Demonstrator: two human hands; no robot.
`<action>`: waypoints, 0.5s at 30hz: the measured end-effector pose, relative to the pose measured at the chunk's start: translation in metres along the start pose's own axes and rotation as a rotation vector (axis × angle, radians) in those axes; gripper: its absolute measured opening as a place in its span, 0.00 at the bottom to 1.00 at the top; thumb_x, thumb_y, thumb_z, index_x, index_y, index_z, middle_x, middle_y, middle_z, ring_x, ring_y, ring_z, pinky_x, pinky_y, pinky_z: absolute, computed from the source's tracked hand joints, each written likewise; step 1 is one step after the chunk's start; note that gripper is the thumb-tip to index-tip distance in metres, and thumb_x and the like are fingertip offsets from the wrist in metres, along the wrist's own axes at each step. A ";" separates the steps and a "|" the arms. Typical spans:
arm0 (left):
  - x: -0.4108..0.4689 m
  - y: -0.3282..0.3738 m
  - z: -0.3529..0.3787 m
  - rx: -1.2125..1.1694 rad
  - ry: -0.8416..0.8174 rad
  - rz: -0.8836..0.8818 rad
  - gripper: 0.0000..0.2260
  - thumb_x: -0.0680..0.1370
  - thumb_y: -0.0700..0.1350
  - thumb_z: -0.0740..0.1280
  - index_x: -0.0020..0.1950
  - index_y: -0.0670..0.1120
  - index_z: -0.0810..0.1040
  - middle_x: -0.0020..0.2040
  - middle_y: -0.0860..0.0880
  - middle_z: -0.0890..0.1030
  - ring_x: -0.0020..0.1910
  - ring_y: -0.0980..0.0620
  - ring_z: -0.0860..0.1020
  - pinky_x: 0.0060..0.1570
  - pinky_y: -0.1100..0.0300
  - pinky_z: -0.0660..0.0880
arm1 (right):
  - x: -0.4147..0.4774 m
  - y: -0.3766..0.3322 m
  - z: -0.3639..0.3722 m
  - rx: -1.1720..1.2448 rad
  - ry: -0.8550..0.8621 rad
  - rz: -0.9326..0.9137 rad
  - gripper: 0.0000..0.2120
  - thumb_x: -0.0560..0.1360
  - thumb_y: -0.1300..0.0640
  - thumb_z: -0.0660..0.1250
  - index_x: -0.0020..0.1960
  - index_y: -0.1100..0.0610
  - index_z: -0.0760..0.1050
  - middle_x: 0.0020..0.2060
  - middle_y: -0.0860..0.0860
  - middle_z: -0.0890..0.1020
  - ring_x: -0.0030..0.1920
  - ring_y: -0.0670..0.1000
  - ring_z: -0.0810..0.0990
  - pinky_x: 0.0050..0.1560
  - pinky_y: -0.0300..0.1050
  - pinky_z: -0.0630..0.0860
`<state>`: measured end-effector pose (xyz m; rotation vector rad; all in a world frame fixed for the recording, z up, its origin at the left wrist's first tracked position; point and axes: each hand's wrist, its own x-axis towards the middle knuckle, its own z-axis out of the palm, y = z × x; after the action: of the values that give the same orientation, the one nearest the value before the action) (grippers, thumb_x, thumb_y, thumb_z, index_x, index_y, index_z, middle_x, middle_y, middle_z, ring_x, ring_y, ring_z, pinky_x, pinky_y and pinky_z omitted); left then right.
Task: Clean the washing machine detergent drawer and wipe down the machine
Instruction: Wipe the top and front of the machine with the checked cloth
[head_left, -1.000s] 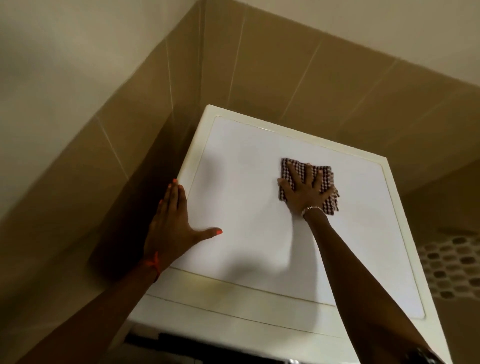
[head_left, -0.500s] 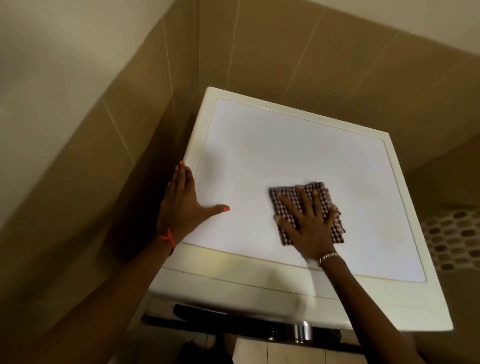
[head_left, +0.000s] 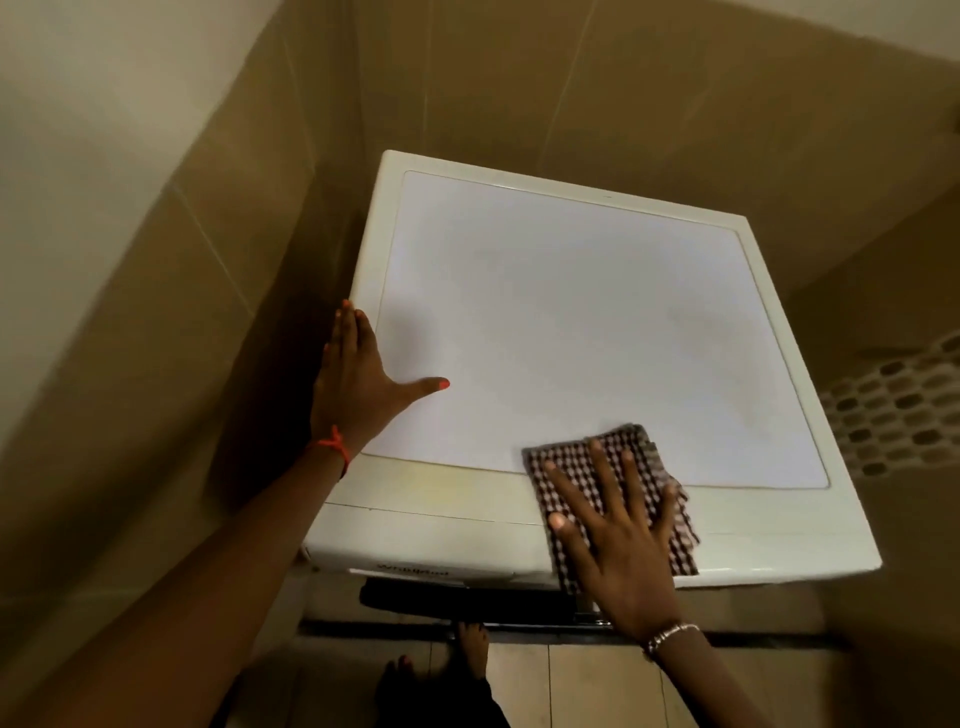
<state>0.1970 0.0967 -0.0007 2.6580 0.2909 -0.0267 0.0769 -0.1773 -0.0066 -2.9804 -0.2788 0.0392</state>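
Note:
The white washing machine (head_left: 571, 312) fills the middle of the head view, seen from above. A checked brown-and-white cloth (head_left: 571, 467) lies on its top at the front edge, right of centre. My right hand (head_left: 618, 540) presses flat on the cloth with fingers spread. My left hand (head_left: 358, 384) rests flat on the machine's left edge, thumb pointing out over the top panel. The detergent drawer is hidden below the top's front lip.
Tan tiled walls (head_left: 519, 78) close in behind and to the left of the machine. A perforated white basket (head_left: 898, 410) shows at the right. Below the front edge are a dark panel (head_left: 467, 597), my bare feet (head_left: 470, 654) and a tiled floor (head_left: 571, 686).
My right hand has slid the cloth from the back middle of the top toward me, down to the front edge. My left hand stays on the left edge.

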 end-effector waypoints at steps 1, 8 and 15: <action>0.000 0.000 0.001 0.002 0.000 0.004 0.57 0.62 0.72 0.64 0.76 0.39 0.45 0.77 0.43 0.46 0.76 0.45 0.46 0.73 0.49 0.54 | 0.001 0.007 -0.003 0.003 0.003 0.056 0.25 0.75 0.33 0.36 0.72 0.32 0.45 0.76 0.47 0.50 0.76 0.54 0.46 0.70 0.67 0.39; 0.002 -0.006 0.003 -0.012 -0.015 0.003 0.66 0.51 0.83 0.47 0.76 0.38 0.46 0.77 0.41 0.48 0.76 0.43 0.48 0.72 0.47 0.55 | 0.054 -0.017 -0.004 0.003 -0.030 0.202 0.31 0.71 0.31 0.33 0.73 0.36 0.46 0.76 0.49 0.48 0.75 0.60 0.43 0.66 0.71 0.34; -0.001 -0.004 0.002 -0.006 -0.030 0.017 0.68 0.49 0.84 0.45 0.76 0.39 0.45 0.77 0.41 0.47 0.76 0.43 0.47 0.73 0.47 0.52 | -0.018 0.005 -0.001 -0.057 0.020 -0.057 0.23 0.77 0.36 0.43 0.72 0.33 0.50 0.75 0.47 0.54 0.75 0.57 0.49 0.69 0.67 0.43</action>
<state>0.1956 0.0994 -0.0041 2.6514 0.2577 -0.0600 0.0603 -0.1857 -0.0066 -3.0260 -0.3681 -0.0044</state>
